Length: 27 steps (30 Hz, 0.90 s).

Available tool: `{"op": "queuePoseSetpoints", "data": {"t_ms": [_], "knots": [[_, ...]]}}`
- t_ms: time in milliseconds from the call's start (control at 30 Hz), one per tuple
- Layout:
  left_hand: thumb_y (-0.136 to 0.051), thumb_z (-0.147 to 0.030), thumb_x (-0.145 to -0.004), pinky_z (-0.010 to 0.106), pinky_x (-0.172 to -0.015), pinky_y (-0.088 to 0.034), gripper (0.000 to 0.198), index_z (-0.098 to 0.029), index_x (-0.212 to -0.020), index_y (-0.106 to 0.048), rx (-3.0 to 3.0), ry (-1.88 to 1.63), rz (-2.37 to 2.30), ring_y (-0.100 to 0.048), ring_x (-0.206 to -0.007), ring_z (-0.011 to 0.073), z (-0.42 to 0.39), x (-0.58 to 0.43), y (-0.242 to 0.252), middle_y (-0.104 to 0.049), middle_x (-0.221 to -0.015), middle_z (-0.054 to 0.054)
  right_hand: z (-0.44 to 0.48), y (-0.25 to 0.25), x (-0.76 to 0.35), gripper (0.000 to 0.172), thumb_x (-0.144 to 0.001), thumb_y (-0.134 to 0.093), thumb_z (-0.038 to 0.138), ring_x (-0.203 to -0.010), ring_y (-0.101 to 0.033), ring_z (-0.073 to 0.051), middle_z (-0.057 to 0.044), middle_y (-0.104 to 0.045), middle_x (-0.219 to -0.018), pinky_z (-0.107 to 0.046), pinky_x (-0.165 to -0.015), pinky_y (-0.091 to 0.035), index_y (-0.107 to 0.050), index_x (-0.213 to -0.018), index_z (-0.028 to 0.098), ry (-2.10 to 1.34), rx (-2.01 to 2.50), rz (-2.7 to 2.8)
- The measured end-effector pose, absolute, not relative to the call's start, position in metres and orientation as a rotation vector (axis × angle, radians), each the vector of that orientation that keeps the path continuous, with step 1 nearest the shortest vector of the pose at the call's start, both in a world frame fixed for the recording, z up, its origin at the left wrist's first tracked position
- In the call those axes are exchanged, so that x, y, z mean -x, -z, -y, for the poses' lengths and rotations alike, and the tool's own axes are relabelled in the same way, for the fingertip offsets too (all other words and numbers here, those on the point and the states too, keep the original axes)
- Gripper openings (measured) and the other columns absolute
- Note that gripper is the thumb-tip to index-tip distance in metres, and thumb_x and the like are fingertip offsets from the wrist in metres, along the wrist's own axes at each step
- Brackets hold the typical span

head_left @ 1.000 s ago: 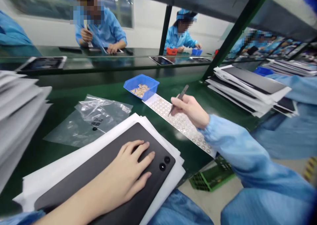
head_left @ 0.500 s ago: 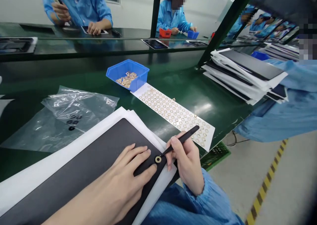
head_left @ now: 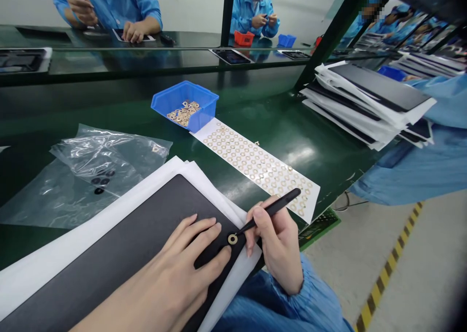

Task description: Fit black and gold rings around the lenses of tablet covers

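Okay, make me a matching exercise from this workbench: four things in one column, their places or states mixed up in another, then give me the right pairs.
1. Left hand
2. Nearest blue bin
3. Slim black tool
4. Plastic wrapping

A. See-through and crinkled
B. Gripped in the right hand
C. Palm down on the dark panel
D. Containing loose ring-shaped pieces

Pairs: 1-C, 2-D, 3-B, 4-A

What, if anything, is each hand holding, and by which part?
The right hand holds black tweezers around their middle. The left hand grips nothing; it rests spread on the dark panel.
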<state>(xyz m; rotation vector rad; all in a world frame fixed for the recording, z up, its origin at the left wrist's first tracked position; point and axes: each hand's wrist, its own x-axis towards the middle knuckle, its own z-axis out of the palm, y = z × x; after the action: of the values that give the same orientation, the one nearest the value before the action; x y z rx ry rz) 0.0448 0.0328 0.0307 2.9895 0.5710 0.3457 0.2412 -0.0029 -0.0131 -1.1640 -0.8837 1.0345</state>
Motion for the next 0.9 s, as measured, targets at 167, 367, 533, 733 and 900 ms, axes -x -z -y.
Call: {"op": "queuePoseSetpoints", "data": {"t_ms": [167, 367, 533, 733, 900], "knots": [[-0.043, -0.008, -0.080, 0.044, -0.102, -0.042, 0.049, -0.023, -0.126, -0.052, -3.000, -0.305, -0.557, -0.040, -0.126, 0.0220, -0.0322, -0.0437, -0.0295, -0.053, -0.127, 0.008, 0.0029, 0.0128, -0.2410, 0.019, -0.090, -0.052, 0.035, -0.034, -0.047, -0.007, 0.008, -0.050, -0.045, -0.018, -0.035, -0.042, -0.045, -0.081, 0.020, -1.025, 1.172, 0.897], [-0.043, -0.008, -0.079, 0.045, -0.101, -0.042, 0.050, -0.023, -0.126, -0.052, -3.020, -0.307, -0.546, -0.040, -0.126, 0.0227, -0.0334, -0.0445, -0.0294, -0.053, -0.127, 0.009, 0.0020, 0.0084, -0.2401, 0.021, -0.091, -0.051, 0.036, -0.033, -0.047, -0.007, 0.009, -0.049, -0.045, -0.017, -0.035, -0.042, -0.044, -0.079, 0.020, -1.002, 1.189, 0.929], [-0.043, -0.008, -0.078, 0.046, -0.101, -0.041, 0.051, -0.023, -0.126, -0.051, -3.013, -0.276, -0.543, -0.040, -0.126, 0.0231, -0.0331, -0.0447, -0.0299, -0.054, -0.126, 0.008, 0.0015, 0.0074, -0.2401, 0.021, -0.091, -0.050, 0.034, -0.033, -0.048, -0.007, 0.009, -0.046, -0.045, -0.017, -0.035, -0.041, -0.044, -0.078, 0.020, -0.964, 1.227, 0.963], [-0.044, -0.007, -0.078, 0.042, -0.103, -0.039, 0.054, -0.020, -0.130, -0.048, -3.023, -0.316, -0.554, -0.039, -0.125, 0.0225, -0.0334, -0.0450, -0.0286, -0.053, -0.127, 0.007, 0.0074, 0.0114, -0.2391, 0.009, -0.092, -0.048, 0.020, -0.041, -0.050, -0.005, 0.004, -0.051, -0.067, -0.019, -0.039, -0.045, -0.046, -0.083, 0.021, -0.784, 1.185, 1.124], [-0.042, -0.005, -0.078, 0.042, -0.104, -0.037, 0.058, -0.020, -0.134, -0.044, -3.027, -0.292, -0.589, -0.040, -0.123, 0.0230, -0.0335, -0.0482, -0.0292, -0.054, -0.127, 0.005, 0.0112, 0.0143, -0.2385, 0.011, -0.090, -0.045, 0.010, -0.045, -0.051, -0.005, 0.001, -0.050, -0.078, -0.020, -0.042, -0.046, -0.047, -0.089, 0.021, -0.631, 1.115, 1.254]]}}
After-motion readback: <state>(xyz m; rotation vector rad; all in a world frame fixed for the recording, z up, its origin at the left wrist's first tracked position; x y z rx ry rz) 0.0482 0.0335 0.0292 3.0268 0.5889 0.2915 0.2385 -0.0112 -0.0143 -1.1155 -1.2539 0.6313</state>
